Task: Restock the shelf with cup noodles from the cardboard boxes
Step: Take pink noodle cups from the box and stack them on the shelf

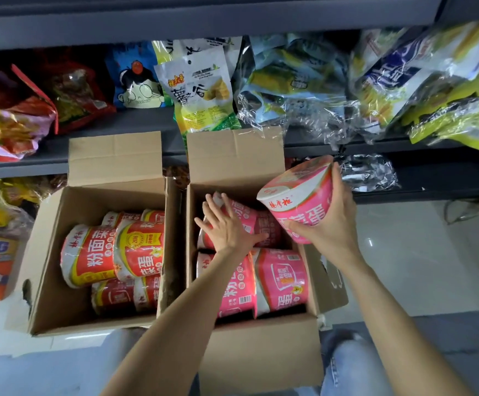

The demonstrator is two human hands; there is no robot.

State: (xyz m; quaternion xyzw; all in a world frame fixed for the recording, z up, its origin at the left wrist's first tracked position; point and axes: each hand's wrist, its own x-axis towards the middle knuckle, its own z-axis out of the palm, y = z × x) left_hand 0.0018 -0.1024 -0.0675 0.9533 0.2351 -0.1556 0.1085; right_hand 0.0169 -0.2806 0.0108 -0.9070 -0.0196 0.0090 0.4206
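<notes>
Meanwhile, a pink cup of noodles (298,200) was held above the right cardboard box (261,350) by the right hand (331,224), whose fingers were curled round its far side and whose thumb was pressed against its near lower edge; the cup was tilted, with its white rim turned toward ten o'clock. Inside that box, at nine o'clock from the raised cup, the left hand (227,224) was laid flat with fingers spread and straight on another pink cup (257,227) lying on its side. Two further pink cups (281,278) were seen on their sides at six o'clock from that hand, nearer the front wall. At nine o'clock from the right box, and touching it, the left cardboard box (58,287) was filled with red cups (112,252), likewise lying down. Both boxes were set open on a pale floor (421,270), flaps raised toward twelve o'clock, where a dark shelf (135,121) was loaded with snack bags (201,90).
</notes>
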